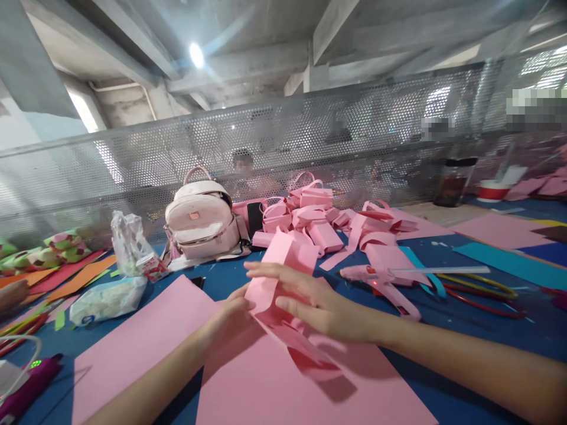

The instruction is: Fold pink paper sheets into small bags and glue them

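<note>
A folded pink paper piece (pixel 278 251), shaped like a small open box, is held tilted above the table between both hands. My left hand (pixel 228 316) grips its left side, with the fingers partly hidden behind the paper. My right hand (pixel 312 301) is closed around the other side, its fingers stretched across the fold and its thumb against the paper. Beneath lies a flat pink sheet (pixel 283 389), with another pink sheet (pixel 142 336) to the left. A pink glue gun (pixel 381 283) with a clear glue stick lies right of my right hand.
Behind the hands are a heap of pink paper bags (pixel 310 215) and a pale backpack (pixel 199 218). Plastic bags (pixel 108 301), coloured strips and a purple device (pixel 35 383) lie left. A dark-lidded jar (pixel 452 183) stands back right, before a perforated metal screen (pixel 283 136).
</note>
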Demonstrator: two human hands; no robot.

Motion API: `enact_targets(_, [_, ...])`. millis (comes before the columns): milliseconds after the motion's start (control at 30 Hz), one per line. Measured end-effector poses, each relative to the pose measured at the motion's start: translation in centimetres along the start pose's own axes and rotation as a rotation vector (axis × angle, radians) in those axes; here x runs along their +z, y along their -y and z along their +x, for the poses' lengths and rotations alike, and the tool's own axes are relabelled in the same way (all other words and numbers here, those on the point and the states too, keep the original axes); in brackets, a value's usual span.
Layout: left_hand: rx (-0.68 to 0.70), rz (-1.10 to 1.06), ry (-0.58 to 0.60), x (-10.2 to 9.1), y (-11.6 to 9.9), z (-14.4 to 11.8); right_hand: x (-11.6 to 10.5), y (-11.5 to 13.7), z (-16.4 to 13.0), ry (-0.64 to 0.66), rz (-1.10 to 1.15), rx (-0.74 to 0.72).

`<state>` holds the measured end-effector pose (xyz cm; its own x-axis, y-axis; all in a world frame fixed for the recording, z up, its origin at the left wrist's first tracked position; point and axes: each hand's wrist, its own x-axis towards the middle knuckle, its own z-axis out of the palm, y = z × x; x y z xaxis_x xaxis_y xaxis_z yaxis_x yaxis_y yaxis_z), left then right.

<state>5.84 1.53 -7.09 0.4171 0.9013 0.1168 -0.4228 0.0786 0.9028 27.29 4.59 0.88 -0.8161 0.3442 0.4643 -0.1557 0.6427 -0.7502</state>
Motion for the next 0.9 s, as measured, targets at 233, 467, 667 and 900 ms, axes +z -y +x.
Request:
enact_targets(233, [-0.001,0.055,-0.111,-0.4,-0.8,0.2,-0.1,-0.8,-0.2,-0.476,-0.176,-0.101])
enact_targets(467, [-0.003,0.153,-0.107,-0.5,-2.5,-0.1,-0.1,-1.5,0.0,-0.667,-0.358,-0.092])
enact_targets(667, [-0.044,0.2,-0.106,-1.2,-2.8,-0.3,0.4,-4.5,-0.2,-0.746,-0.107,0.163])
enact_targets(900, [-0.065,0.239,-0.144,-3.0,-2.6,-0.2,0.8,-5.4,-0.3,-0.741,-0.081,0.099])
